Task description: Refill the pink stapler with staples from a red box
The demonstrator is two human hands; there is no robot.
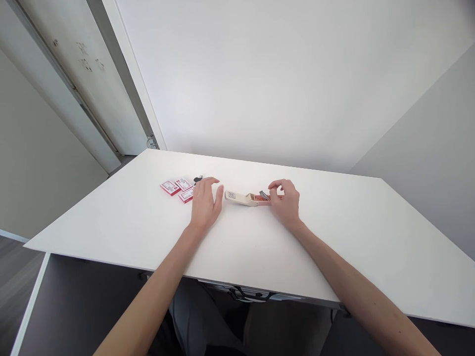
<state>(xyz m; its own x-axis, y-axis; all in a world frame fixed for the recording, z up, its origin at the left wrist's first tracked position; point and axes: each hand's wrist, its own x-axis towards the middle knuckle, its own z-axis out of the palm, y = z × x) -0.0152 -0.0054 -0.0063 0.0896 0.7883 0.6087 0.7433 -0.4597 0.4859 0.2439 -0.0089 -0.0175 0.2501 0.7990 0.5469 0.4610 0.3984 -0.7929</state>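
A stapler (240, 199) lies opened out on the white table, its cream cover with a printed code turned to the left and its pink base to the right. My right hand (286, 200) is over the right end of the base, fingers curled and pinched together, hiding part of it. A small metal piece (263, 195) rises at a slant from the base beside those fingertips; whether they grip it I cannot tell. Left of the cover, my left hand (205, 203) rests with thumb and fingers apart, holding nothing.
Red-and-white small boxes (170, 188) lie left of my left hand, one partly behind it. A small dark object (198, 179) sits just beyond that hand. The white table (349, 232) meets a white wall (260, 74) at the back.
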